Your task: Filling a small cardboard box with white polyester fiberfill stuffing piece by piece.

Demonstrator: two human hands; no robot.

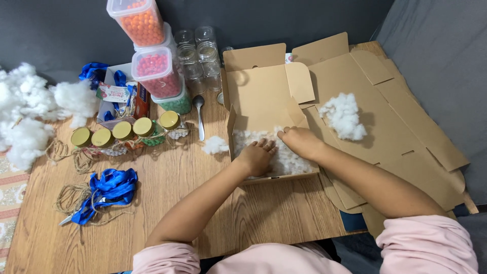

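Note:
An open brown cardboard box [258,96] sits in the middle of the wooden table, its lid folded back. White fluffy stuffing [291,161] lines its bottom. My left hand [256,156] lies flat on the stuffing inside the box, fingers apart. My right hand [299,141] presses into the same stuffing beside it, fingers curled down. A small tuft of stuffing [215,145] lies on the table just left of the box. A bigger clump [343,116] rests on flat cardboard to the right.
Flat unfolded box blanks [406,122] cover the table's right side. Several gold-lidded jars [124,132], stacked tubs of coloured beads [154,68], empty glass jars [200,53], a spoon [199,114], blue ribbon [109,187], twine [68,200] and a heap of stuffing [25,111] fill the left.

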